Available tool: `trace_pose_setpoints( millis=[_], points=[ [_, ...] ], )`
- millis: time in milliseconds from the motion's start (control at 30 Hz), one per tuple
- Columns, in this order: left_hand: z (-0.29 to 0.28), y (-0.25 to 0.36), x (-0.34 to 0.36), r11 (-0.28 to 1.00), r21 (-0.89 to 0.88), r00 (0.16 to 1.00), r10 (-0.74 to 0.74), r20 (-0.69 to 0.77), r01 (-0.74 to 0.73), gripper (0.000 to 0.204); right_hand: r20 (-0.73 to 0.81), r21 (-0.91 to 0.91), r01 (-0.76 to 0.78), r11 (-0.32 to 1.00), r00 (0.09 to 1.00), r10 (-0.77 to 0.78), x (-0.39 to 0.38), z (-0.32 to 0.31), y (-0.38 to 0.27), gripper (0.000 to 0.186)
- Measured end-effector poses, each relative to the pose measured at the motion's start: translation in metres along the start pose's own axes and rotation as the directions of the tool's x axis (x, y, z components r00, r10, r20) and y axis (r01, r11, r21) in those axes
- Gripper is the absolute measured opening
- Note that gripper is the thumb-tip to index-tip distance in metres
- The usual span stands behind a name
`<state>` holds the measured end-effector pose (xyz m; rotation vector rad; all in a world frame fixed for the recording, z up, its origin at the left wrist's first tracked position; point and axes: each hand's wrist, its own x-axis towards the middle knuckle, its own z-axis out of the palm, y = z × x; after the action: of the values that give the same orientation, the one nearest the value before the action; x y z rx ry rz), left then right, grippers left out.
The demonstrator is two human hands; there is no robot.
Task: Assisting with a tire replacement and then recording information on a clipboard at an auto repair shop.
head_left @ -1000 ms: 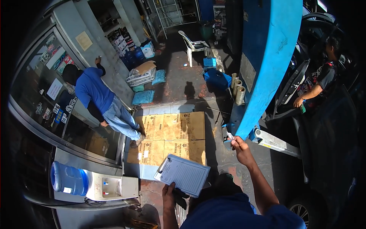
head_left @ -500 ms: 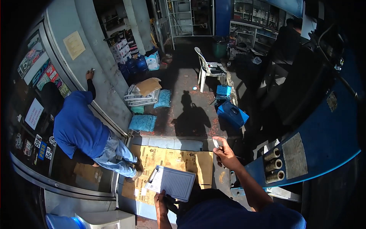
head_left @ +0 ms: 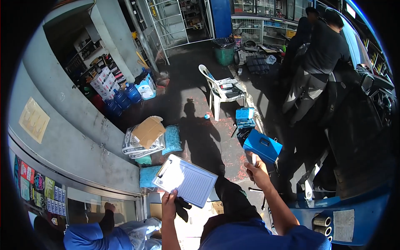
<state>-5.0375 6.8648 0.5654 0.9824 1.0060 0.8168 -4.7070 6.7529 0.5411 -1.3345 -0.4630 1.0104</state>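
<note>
My left hand [head_left: 169, 202] grips the lower left edge of a clipboard [head_left: 187, 183] with lined white paper, held tilted in front of me. A dark, soft-looking item [head_left: 182, 210] hangs under the board beside that hand; I cannot make out what it is. My right hand [head_left: 257, 173] is raised to the right of the clipboard, closed on a slim white pen-like object [head_left: 253, 159]. A blue toolbox [head_left: 266, 146] lies on the floor beyond that hand, near a smaller blue case [head_left: 245, 123].
A white plastic chair [head_left: 217, 100] holding items stands ahead. Stacked sacks [head_left: 143, 152], blue water jugs [head_left: 123, 101] and a green bin [head_left: 225, 56] line the area. A blue-shirted person [head_left: 91, 237] is at lower left; two dark-clothed people [head_left: 316, 50] are beside a vehicle at right. Cylinders [head_left: 321, 221] sit lower right.
My view has swung forward into the walkway; the toolboxes and chair appear nearer, and the blue-shirted person has dropped to the lower left edge. Both hands still hold their items.
</note>
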Motion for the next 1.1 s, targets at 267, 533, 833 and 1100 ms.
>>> trace_pose_setpoints(
  millis=[267,533,833,1100],
  points=[
    [0.035,0.038,0.204,0.995,-0.046,0.993,-0.089,-0.077,0.086,0.03,0.285,0.326,-0.191,0.926,0.954,0.096,0.227,0.069,-0.071,0.065],
    [0.06,0.122,0.357,0.999,-0.045,0.993,-0.02,-0.112,0.015,0.031,0.399,0.04,0.101,0.994,0.911,-0.108,0.361,0.162,-0.16,0.046],
    [0.095,0.178,0.57,0.989,0.147,0.969,-0.039,0.244,0.003,0.032,0.093,-0.57,0.179,0.802,0.984,-0.154,0.494,0.204,-0.181,0.046],
    [0.151,0.264,0.732,0.956,0.294,0.75,-0.191,0.633,-0.004,0.029,-0.199,-0.533,0.165,0.83,0.929,-0.312,0.602,0.228,-0.179,0.042]
  ],
)
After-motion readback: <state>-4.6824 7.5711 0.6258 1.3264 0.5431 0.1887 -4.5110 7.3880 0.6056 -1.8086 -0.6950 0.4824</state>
